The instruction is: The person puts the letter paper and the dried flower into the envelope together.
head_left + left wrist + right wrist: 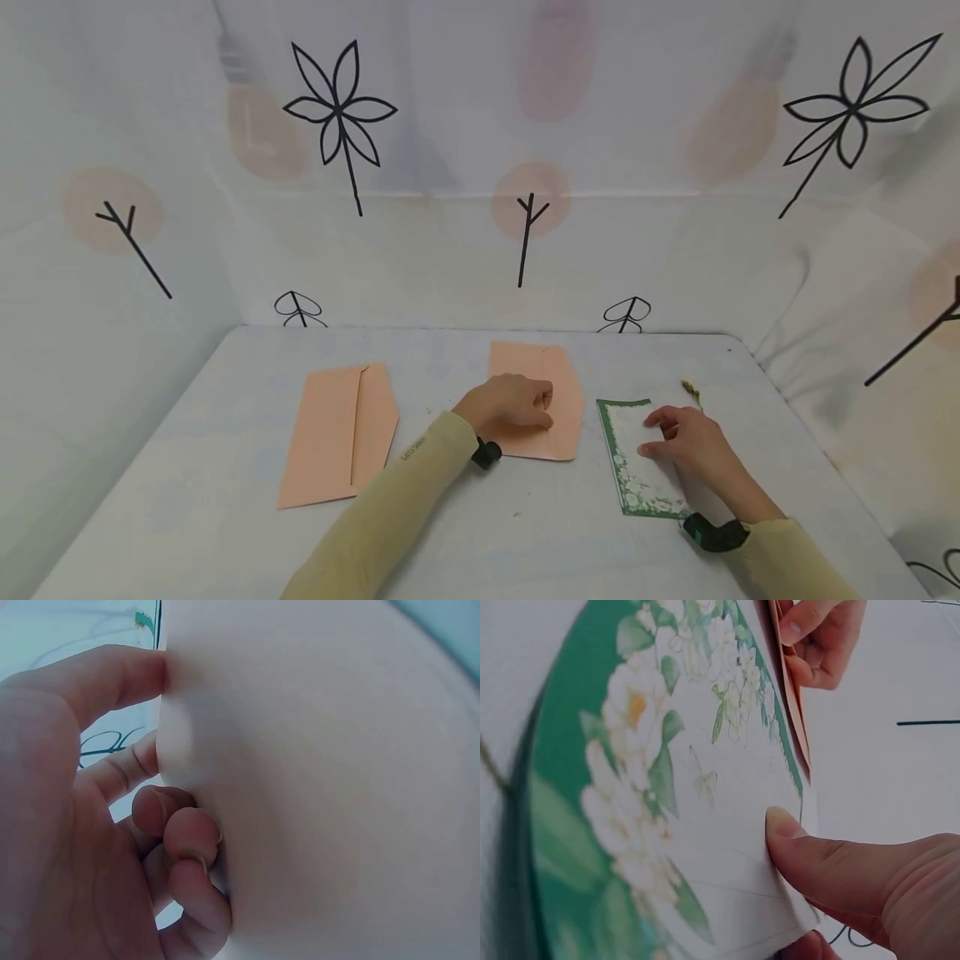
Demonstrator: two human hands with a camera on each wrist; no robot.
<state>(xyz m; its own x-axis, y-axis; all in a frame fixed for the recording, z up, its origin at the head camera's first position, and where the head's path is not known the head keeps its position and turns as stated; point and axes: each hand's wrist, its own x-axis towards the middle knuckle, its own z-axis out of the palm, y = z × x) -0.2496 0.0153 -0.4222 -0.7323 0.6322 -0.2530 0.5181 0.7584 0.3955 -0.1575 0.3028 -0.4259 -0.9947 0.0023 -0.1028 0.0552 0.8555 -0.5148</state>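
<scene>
My left hand (517, 402) lies over a peach envelope (567, 398), its thumb and index finger apart and the other fingers bent in. In the left wrist view, fingertips (193, 834) come right up to the envelope's pale surface (337, 787). On the right, my right hand (688, 440) hovers low over a white card with a green floral border (628, 500), thumb and index finger parted. The right wrist view has the thumb (787, 832) at the blank part of the card, with white blossoms along its border. A small dried yellow flower (691, 389) shows just beyond this hand.
Another peach envelope (322, 437) lies at the left of the white table (202, 500). Tiny plant crumbs (517, 514) dot the tabletop. A printed cloth (450, 250) with leaf outlines hangs behind the table and along its sides.
</scene>
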